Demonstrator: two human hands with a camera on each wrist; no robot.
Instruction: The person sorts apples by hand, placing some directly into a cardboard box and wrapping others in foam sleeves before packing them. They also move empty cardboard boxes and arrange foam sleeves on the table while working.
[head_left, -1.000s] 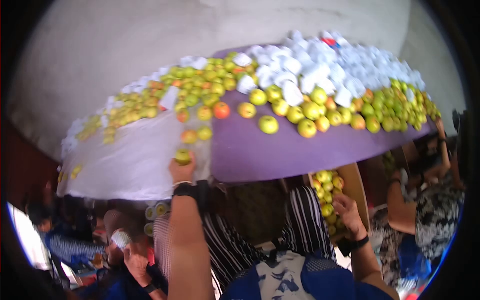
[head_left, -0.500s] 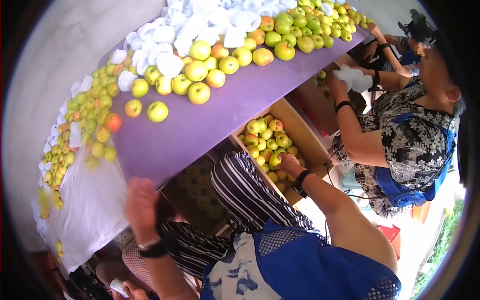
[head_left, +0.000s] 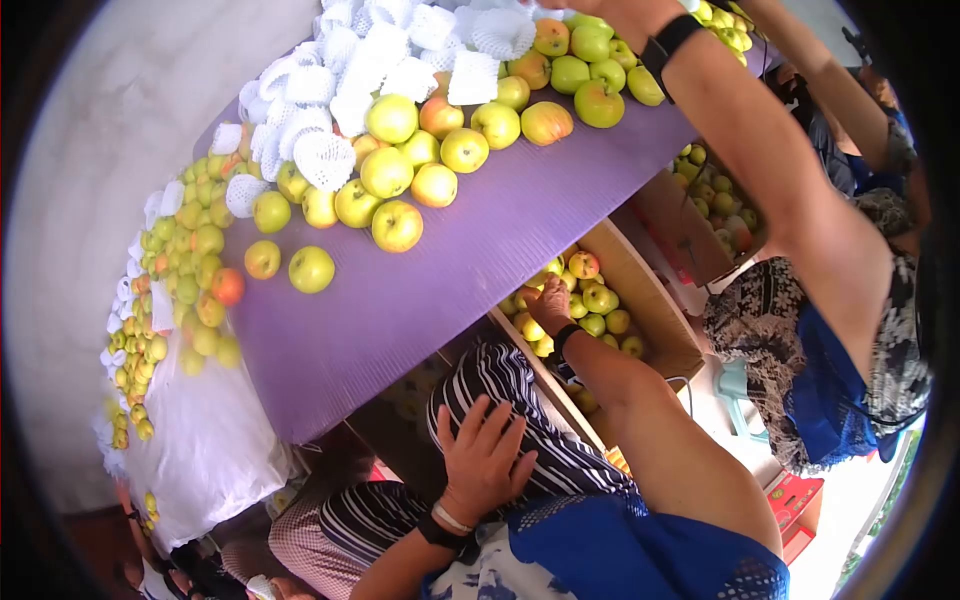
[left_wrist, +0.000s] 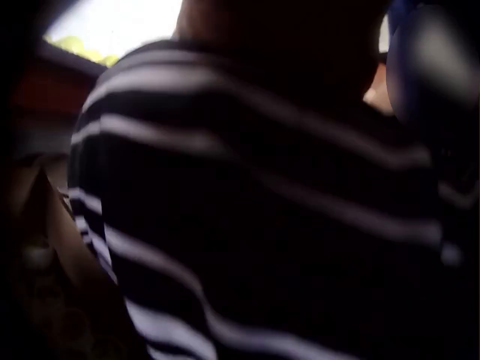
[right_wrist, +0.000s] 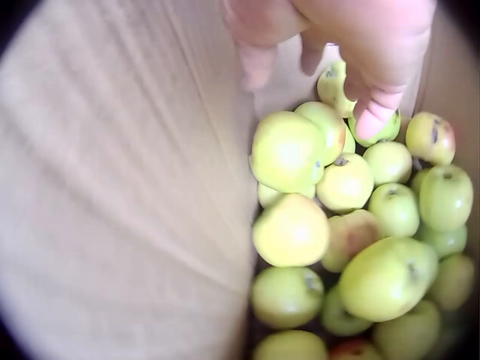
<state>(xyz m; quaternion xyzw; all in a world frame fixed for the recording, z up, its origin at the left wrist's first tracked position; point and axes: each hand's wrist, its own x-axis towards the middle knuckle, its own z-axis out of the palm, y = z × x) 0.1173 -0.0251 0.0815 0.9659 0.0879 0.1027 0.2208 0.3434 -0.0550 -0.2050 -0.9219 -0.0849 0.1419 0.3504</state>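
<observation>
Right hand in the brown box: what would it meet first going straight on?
The right hand would probably meet the round green apple at its fingertip; depth is unclear, so they may already touch.

Black-and-white striped cloth trousers (head_left: 487,374) seen under left hand (head_left: 483,458). Round yellow-green apples (head_left: 596,298), some red-blushed, seen in tan cardboard box (head_left: 655,305) at right hand (head_left: 550,306). Flat purple tabletop (head_left: 400,290), white mesh-patterned foam sleeves (head_left: 325,160) seen beyond hands.
</observation>
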